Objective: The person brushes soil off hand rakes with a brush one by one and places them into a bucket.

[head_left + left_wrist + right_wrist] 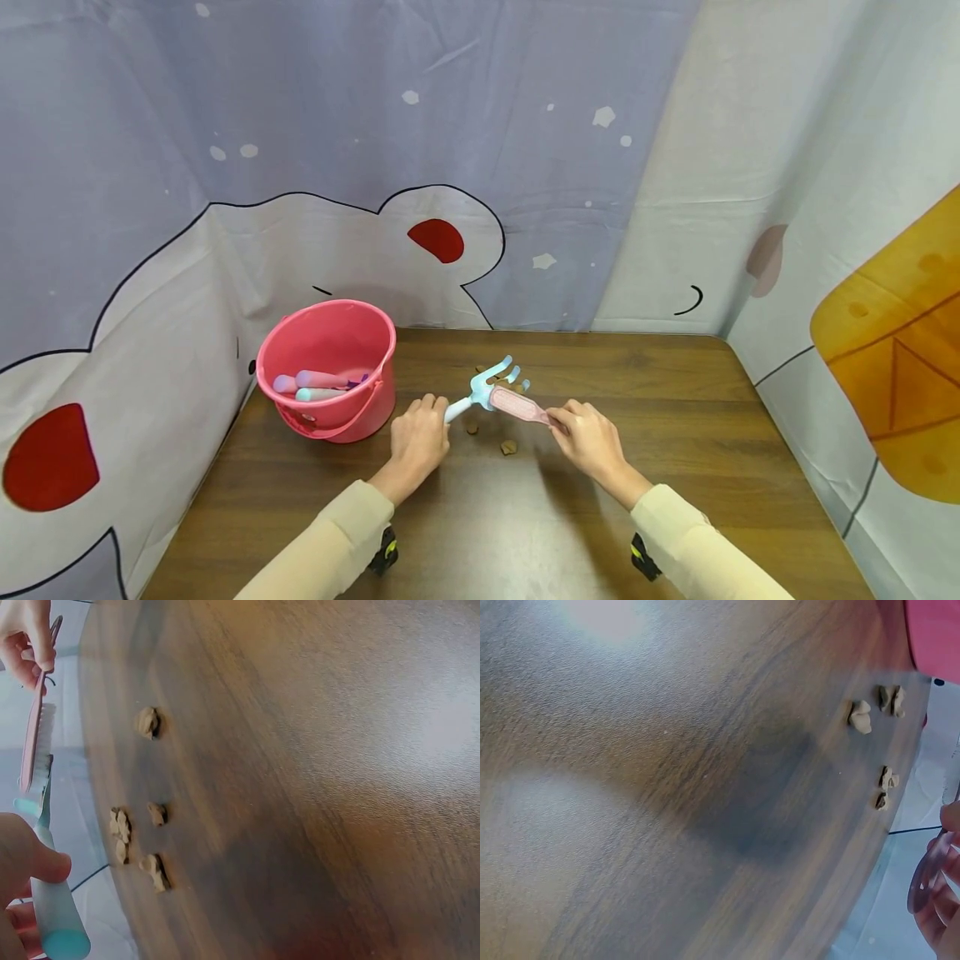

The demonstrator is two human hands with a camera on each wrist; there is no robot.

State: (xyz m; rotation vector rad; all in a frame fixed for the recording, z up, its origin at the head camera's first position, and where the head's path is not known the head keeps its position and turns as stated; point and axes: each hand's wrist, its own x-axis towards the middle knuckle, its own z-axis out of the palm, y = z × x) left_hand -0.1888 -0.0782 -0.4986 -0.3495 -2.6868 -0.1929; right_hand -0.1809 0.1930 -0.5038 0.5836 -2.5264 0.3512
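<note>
My left hand (pixel 420 435) grips the handle of a light blue toy hand rake (pixel 482 388), its tines pointing away to the right. In my right hand (pixel 591 439) is a pink brush (pixel 517 406), held by its handle. The left wrist view shows the white bristles of the brush (pixel 31 746) facing the rake's head, at or very near it. Both tools are above the table. Beneath and around them lie several small brown clumps (pixel 508 447), which also appear in the right wrist view as light brown pieces (pixel 861 718).
A pink bucket (pixel 381 400) stands left of my left hand, with several pink, purple and mint-handled tools (pixel 322 379) inside. The wooden table (pixel 675 467) ends at a printed cloth (pixel 555 250) behind it and along both sides.
</note>
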